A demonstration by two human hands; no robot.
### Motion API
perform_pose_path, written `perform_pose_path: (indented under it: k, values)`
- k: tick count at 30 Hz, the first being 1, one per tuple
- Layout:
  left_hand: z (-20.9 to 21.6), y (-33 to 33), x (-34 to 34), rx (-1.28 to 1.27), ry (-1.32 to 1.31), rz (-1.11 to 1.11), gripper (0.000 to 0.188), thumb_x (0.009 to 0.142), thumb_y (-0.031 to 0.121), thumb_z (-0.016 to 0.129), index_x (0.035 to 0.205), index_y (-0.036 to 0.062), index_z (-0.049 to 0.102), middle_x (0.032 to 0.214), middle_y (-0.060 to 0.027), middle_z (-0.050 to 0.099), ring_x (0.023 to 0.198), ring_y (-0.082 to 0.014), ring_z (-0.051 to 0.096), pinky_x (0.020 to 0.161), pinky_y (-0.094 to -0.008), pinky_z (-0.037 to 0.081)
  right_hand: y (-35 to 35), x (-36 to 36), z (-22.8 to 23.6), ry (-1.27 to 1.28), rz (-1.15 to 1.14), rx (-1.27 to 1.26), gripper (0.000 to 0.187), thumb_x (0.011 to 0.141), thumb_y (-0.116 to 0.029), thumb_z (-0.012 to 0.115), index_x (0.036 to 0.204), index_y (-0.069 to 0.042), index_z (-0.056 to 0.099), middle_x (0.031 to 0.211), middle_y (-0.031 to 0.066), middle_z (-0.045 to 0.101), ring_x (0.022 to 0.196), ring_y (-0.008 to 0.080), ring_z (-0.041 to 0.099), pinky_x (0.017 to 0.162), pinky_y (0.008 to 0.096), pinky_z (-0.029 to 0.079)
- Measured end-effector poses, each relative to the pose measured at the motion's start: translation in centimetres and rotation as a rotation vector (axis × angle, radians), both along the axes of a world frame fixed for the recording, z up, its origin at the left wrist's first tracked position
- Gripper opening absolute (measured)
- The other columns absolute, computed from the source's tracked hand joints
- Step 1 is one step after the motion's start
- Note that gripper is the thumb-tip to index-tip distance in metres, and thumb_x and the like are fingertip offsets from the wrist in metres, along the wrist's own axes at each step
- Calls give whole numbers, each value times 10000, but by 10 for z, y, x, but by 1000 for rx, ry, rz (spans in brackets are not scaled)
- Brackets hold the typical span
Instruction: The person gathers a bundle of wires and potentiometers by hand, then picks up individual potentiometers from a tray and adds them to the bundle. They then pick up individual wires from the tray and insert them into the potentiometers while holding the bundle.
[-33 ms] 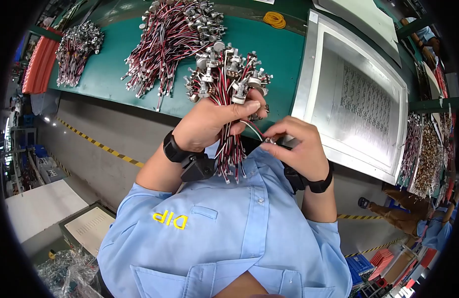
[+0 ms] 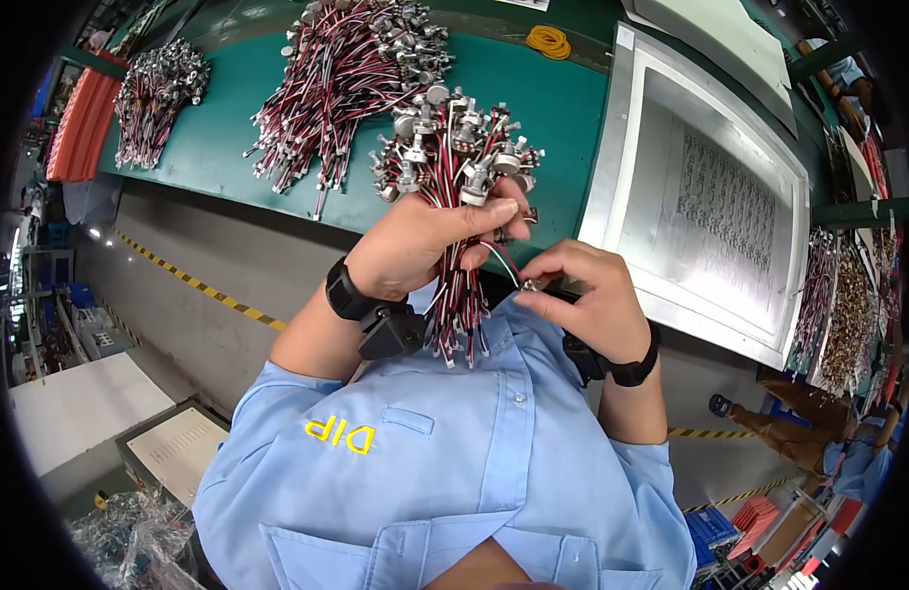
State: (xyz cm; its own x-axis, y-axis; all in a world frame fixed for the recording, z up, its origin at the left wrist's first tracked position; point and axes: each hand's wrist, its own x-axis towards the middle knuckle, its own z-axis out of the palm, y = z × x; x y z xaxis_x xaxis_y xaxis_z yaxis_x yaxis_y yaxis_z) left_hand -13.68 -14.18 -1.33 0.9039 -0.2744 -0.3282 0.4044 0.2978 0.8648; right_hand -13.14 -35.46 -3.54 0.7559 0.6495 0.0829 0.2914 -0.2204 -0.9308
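Note:
My left hand (image 2: 415,241) is closed around a bundle of wired potentiometers (image 2: 464,147), held upright before my chest. Their round metal bodies and shafts crowd above the fist. Red, black and white wires (image 2: 459,320) hang out below it, tipped with small white connectors. One set of wires (image 2: 501,261) runs from the bundle across to my right hand (image 2: 597,300). The right thumb and index finger pinch its end, where a small shiny part shows; the fingertips hide most of it.
A larger pile of wired potentiometers (image 2: 341,98) lies on the green bench (image 2: 218,133), with a smaller bunch (image 2: 159,98) farther left. Yellow bands (image 2: 548,41) lie at the back. A metal-framed panel (image 2: 612,147) stands at right. Red trays (image 2: 81,123) are stacked at left.

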Motion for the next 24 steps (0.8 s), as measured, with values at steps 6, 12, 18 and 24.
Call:
perform_pose_path:
  k: [6, 12, 18, 24]
  values:
    - [-2, -4, -4, -41, 63, -13, 152, 845, 210, 657, 898, 71, 626, 669, 17, 556, 544, -35, 464, 447, -200, 348, 5, 2, 22, -223, -206, 28, 258, 695, 5, 725, 939, -26, 649, 885, 82, 596, 733, 145, 595, 622, 238, 474]
    - [11, -10, -9, 364, -54, -25, 138, 852, 153, 634, 935, 46, 608, 677, 24, 548, 540, -44, 446, 487, -203, 359, 38, 13, 37, -506, -256, -15, 229, 734, 10, 702, 948, -30, 629, 931, 89, 583, 790, 160, 602, 655, 254, 508]
    - [3, 2, -10, 31, 2, 19, 160, 830, 159, 666, 929, 41, 623, 671, 31, 550, 558, -33, 462, 508, -192, 368, 29, 7, 10, -18, -380, 428, 264, 764, 47, 672, 1010, 20, 582, 939, 74, 581, 862, 152, 594, 762, 256, 516]
    - [3, 0, -8, 6, -8, -11, 162, 817, 94, 658, 939, 6, 599, 678, 21, 535, 547, -45, 445, 487, -198, 345, 24, 9, 5, 196, -345, 588, 298, 800, 72, 627, 1080, 43, 529, 997, 71, 570, 941, 154, 587, 876, 268, 490]
